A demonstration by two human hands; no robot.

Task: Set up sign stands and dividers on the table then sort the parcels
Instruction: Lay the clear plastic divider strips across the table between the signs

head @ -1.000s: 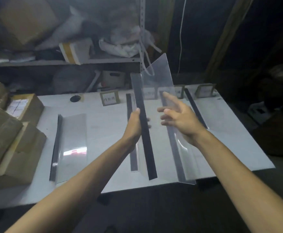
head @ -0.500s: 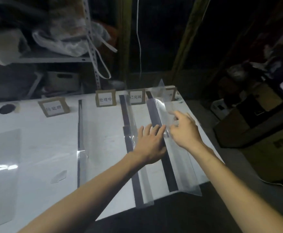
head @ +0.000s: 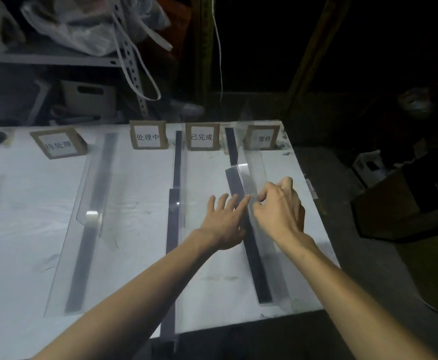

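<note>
The left grip [head: 225, 222] lies flat, fingers spread, on the black strip of the clear divider [head: 258, 271]. The right grip [head: 280, 206] pinches its see-through wall. The divider sits on the white surface [head: 212, 289], near the right edge. Sign stands [head: 149, 136] line the far edge.

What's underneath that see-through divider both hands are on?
Under the clear divider a dark strip lies along the white table. The left hand and right hand cover its middle, so that stretch can't be seen.
</note>
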